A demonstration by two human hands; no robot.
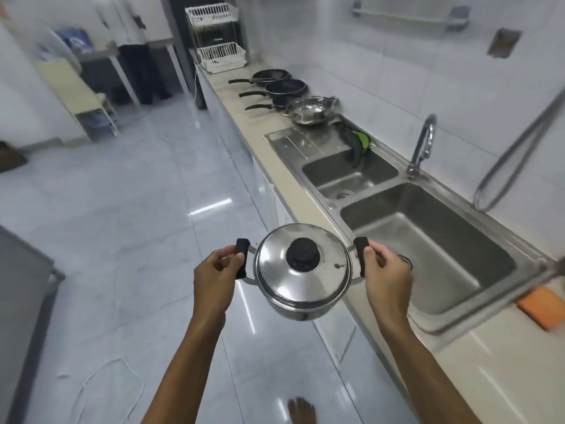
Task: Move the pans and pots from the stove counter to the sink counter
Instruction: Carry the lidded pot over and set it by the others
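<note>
Pot (302,280), round, polished steel, is held in the air over the tiled floor (122,224), just off the front edge of the bench (275,166) and beside the large sink basin (428,246). Its domed steel lid (321,249) is seated on the rim and carries a round black knob (303,253); the contents cannot be seen. Left hand (215,276) is closed around the black left handle (241,258); right hand (386,275) is closed around the black right handle (361,255). Both basins are stainless steel; the large one shows only its drain, and the small basin (348,175) has a dark item with a green part (360,142) draped over its far rim. Faucet (423,145), curved chrome, stands behind the basins. Farther along the bench sit a shiny steel wok (312,111) and three dark pans (286,87) with long black handles, in a row, all seemingly without contents. White wire rack (220,56) stands at the far end. Orange sponge (544,307) lies on the bench near the large basin.
</note>
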